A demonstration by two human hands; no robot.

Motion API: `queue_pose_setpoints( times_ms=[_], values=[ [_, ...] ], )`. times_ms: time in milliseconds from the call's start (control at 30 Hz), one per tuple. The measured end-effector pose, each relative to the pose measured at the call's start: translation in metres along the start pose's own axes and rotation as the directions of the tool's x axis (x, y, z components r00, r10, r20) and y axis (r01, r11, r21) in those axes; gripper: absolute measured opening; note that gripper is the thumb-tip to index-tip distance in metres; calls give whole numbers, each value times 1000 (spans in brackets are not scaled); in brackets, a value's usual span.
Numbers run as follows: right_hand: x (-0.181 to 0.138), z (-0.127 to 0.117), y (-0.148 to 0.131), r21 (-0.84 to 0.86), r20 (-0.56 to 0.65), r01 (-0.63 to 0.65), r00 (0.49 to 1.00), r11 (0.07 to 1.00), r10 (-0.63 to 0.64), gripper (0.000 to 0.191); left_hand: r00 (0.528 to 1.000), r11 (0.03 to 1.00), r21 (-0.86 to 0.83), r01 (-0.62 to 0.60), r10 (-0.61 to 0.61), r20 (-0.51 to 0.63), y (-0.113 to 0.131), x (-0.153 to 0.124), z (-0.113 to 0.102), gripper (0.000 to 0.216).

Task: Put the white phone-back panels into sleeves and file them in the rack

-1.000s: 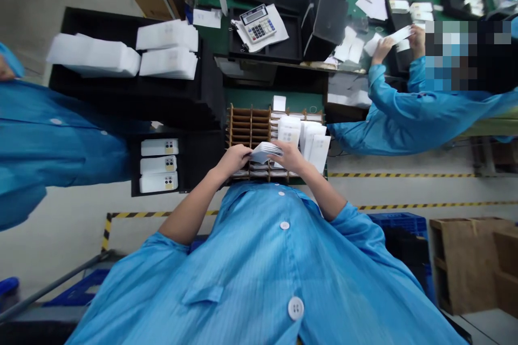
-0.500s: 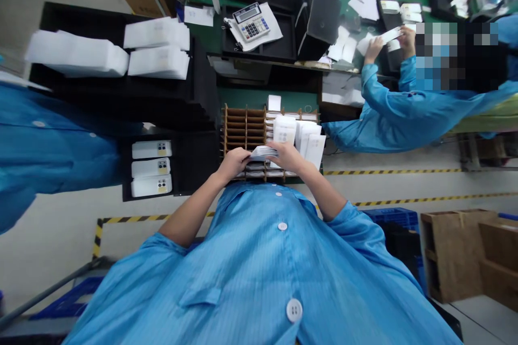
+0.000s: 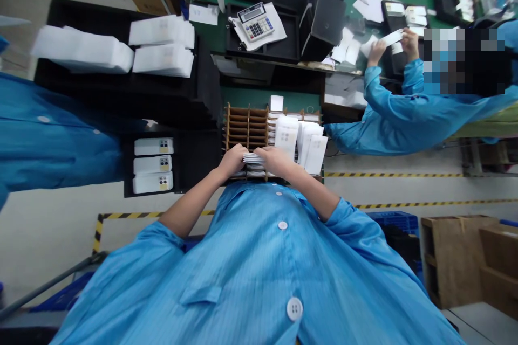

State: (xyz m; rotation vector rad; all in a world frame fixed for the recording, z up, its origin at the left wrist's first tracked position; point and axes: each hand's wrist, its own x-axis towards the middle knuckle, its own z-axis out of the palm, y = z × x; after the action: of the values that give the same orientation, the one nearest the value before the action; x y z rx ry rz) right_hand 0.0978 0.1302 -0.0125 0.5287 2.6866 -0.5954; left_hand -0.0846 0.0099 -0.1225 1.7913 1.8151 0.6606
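Low in front of me, a brown divided box has many narrow slots. My left hand and my right hand pinch opposite ends of a small stack of thin white packets, seen edge-on over the near slots. Both hands are closed on it, and part of each grip is hidden. Beside my right hand, white packets with a faint camera-like print lie across the right part of the box. More loose packets overlap its right edge. White pieces fill some near slots.
To the left, a black tray carries white phone-back-like panels; stacked white packets stand above. A calculator lies on the green bench. Blue-sleeved people are at both sides; the one at right holds a white strip.
Both hands have shifted slightly left, and the stack has come lower and more level over the near slots. The whole view has drifted a little.
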Motion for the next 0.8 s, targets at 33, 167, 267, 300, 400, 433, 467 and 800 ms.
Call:
queue_pose_setpoints(
  times_ms=[33,167,267,300,400,433,467,800],
  values=[
    [3,3,0,1,2,2,1000,1000,-2,25,1000,1000,3,19,-19,-25,0,-1,0,15],
    [9,7,11,70,-34,14,999,997,-12,27,999,999,-43,-16,15,-33,-4,-1,-1,8],
    [9,7,18,113,-57,28,998,993,-21,31,998,997,-35,-71,71,1,-8,0,-1,14],
    [8,7,18,113,-58,28,998,993,-21,30,998,998,-16,-65,65,5,-8,-1,0,14],
    [8,10,13,75,-25,19,1000,997,-17,26,1000,999,34,15,-15,12,-6,-2,1,13],
    [8,11,11,59,-9,14,1000,998,-14,25,999,998,40,38,-38,16,-4,-3,0,12],
    [9,11,10,45,7,8,1000,999,-8,25,999,998,35,47,-48,23,-2,-3,-1,12],
    [17,-5,5,-200,119,-5,992,980,29,24,997,992,-127,-11,2,-75,9,-6,-4,18]
  ],
)
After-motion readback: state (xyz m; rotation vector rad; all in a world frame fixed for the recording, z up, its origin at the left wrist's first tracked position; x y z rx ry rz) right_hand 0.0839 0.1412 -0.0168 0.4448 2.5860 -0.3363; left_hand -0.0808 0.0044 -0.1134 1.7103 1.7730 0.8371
